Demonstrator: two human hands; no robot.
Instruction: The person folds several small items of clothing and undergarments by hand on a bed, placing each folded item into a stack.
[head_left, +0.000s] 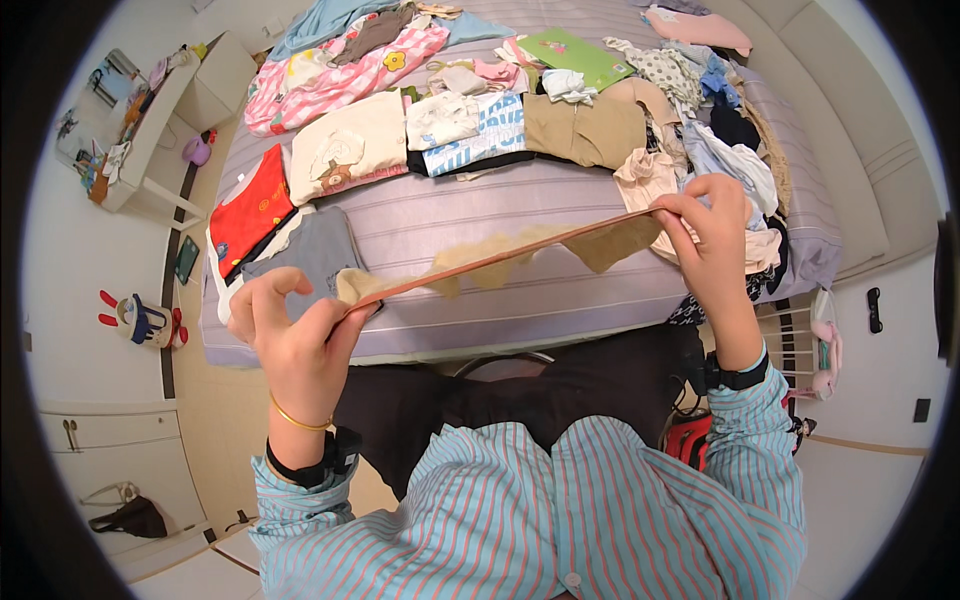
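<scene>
My left hand (304, 345) pinches one end of a brown elastic band on a sheer tan garment (499, 256), probably tights. At the other end, the fingertips of my right hand (705, 236) grip the same band. It runs taut and slanting between them, higher in the picture on the right. Thin fabric hangs behind and below it, over the striped lilac bed (577, 292). Beyond my left hand lies a folded grey garment (315, 232). A pale pink garment (645, 176) lies just past my right hand, part of a loose heap.
Folded clothes line the bed: a red top (251, 206), a cream shirt with a bear print (352, 150) and khaki clothing (589, 131). Behind them are a green folder (574, 56) and pink checked fabric (337, 82). The loose clothing heap (735, 161) covers the right side.
</scene>
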